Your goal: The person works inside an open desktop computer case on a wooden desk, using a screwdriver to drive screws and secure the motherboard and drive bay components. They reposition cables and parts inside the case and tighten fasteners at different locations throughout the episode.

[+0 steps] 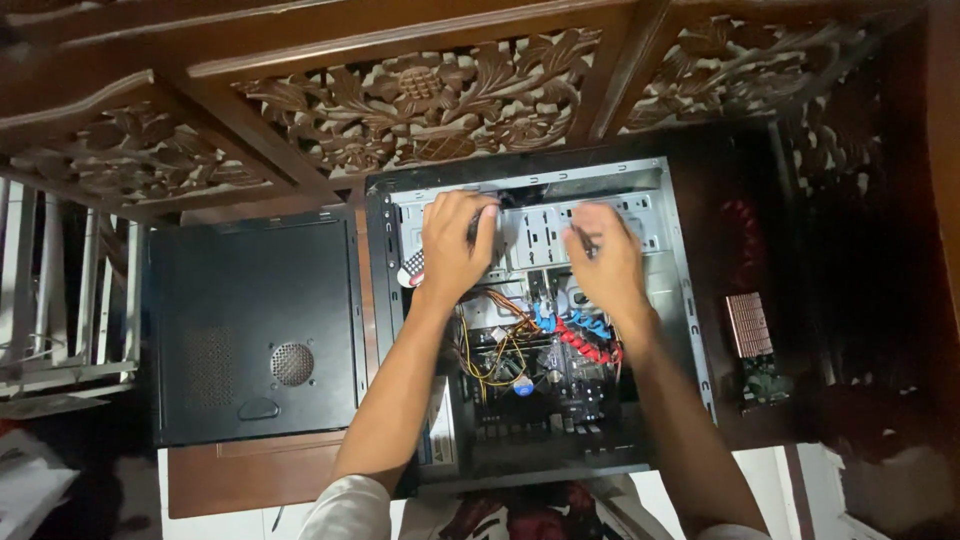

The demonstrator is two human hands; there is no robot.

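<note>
An open desktop computer case [675,235] lies on its side on a dark wooden table. Inside I see the motherboard [545,385], yellow, orange, blue and red cables [580,335] and a grey metal drive cage [535,235] at the far end. My left hand [455,245] reaches into the far left of the case with its fingers curled over a dark part by the drive cage. My right hand [605,260] rests on the drive cage to the right and pinches a thin dark tool or cable; which it is I cannot make out.
The black side panel [255,330] of the case lies flat to the left. A small circuit card with a copper heatsink [752,340] sits on the table to the right. Carved wooden furniture [430,100] stands behind. White slatted rails [60,290] are at far left.
</note>
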